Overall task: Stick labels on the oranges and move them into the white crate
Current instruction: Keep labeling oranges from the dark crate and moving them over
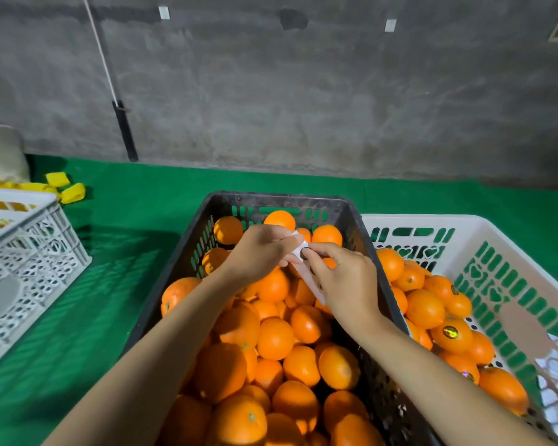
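A black crate [187,249] in the middle is heaped with unlabelled oranges [274,338]. Above its far half my left hand [258,251] grips a white strip of label backing [298,249] that hangs down between my hands. My right hand [342,278] pinches a round dark label [304,252] on that strip with thumb and forefinger. To the right stands the white crate [464,225], holding several oranges, some with round stickers such as the labelled orange [451,333].
A second white perforated crate [36,252] stands at the left on the green mat [87,317]. Yellow items [71,191] lie behind it. A grey concrete wall with a leaning black-handled pole [124,130] closes the back.
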Demonstrator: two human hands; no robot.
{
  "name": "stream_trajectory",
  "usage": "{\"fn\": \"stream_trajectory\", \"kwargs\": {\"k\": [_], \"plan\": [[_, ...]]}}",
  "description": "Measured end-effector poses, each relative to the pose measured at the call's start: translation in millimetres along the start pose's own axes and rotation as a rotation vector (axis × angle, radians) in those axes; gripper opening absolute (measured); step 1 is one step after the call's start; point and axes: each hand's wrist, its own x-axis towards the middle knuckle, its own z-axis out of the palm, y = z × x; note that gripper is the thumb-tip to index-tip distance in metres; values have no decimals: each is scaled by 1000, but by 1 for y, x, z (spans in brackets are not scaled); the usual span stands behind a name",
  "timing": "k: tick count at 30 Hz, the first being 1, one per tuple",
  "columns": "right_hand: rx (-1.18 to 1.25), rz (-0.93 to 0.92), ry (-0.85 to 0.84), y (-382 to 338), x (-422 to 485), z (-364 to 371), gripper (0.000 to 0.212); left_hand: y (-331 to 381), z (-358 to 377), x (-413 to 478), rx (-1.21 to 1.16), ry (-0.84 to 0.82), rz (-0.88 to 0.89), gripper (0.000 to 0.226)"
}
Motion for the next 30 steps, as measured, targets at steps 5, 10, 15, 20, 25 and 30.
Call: {"fn": "stream_trajectory", "kwargs": {"k": [5,10,15,20,25,30], "plan": [[-124,-122,61,2,-2,2,12,0,1,0,27,11,-30,29],[-120,-199,15,-2,-2,-2,11,-2,2,3,132,104,-33,21],[6,-5,-117,-4,-1,-3,35,0,1,4,39,121,-73,13],[-34,-49,-64,-3,0,-2,24,3,1,3,-150,109,-160,10],[-88,-150,-18,-1,-2,-4,20,6,3,3,-179,122,-176,12],[-152,-235,9,1,-2,-2,23,5,2,3,-220,123,-209,6]]}}
